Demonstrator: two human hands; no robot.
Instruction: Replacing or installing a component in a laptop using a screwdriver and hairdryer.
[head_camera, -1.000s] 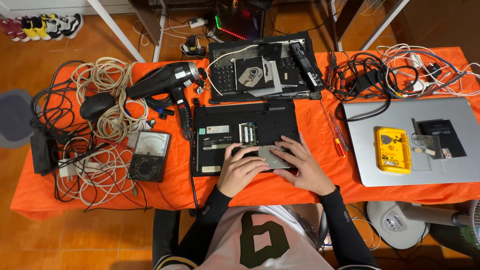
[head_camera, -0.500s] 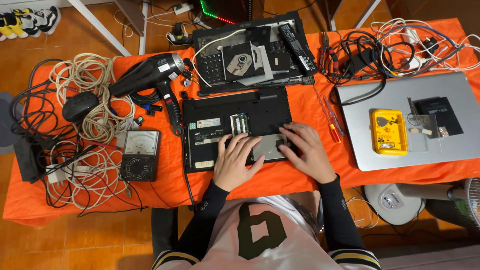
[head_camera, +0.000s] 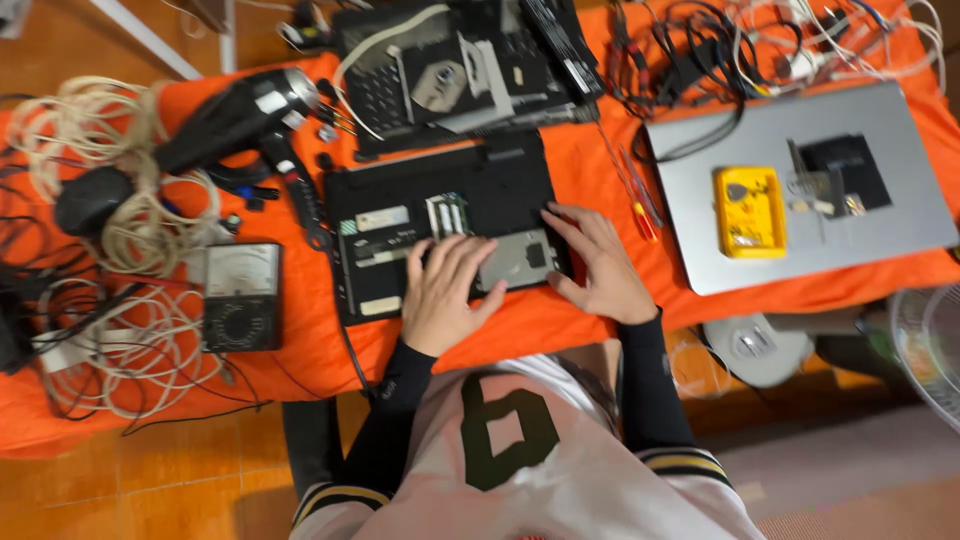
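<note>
Silver-grey metal of a drive caddy (head_camera: 518, 260) is pressed under the fingertips of both hands, set in the near right bay of a black upturned laptop base (head_camera: 440, 225). The left hand (head_camera: 448, 290) is laid flat with its fingers spread and extended over the caddy's left edge and the base beside it; nothing is gripped. The right hand (head_camera: 597, 265) is spread open too, its fingers resting along the base's right edge and its thumb reaching toward the caddy's near right corner; nothing is clasped in it either. Whether the caddy is fully seated cannot be told.

All else is placed from the laptop base, which lies on an orange tablecloth (head_camera: 560, 320). Just behind it a second, dismantled black laptop (head_camera: 465, 65) is seen, with an optical drive exposed. To its left a black hair dryer (head_camera: 235, 115) is laid, its handle pointing toward the base's left edge, and further left coils of pale cable (head_camera: 120, 190) are heaped. Left of the base's near corner an analogue multimeter (head_camera: 242, 295) lies face up. Just right of the base, screwdrivers (head_camera: 635, 195) are laid, one with a red and yellow handle. Further right a closed silver laptop (head_camera: 800, 190) is set, bearing a yellow case (head_camera: 750, 212) and a small black part (head_camera: 850, 170). Behind that, dark tangled cables (head_camera: 700, 50) are piled.
</note>
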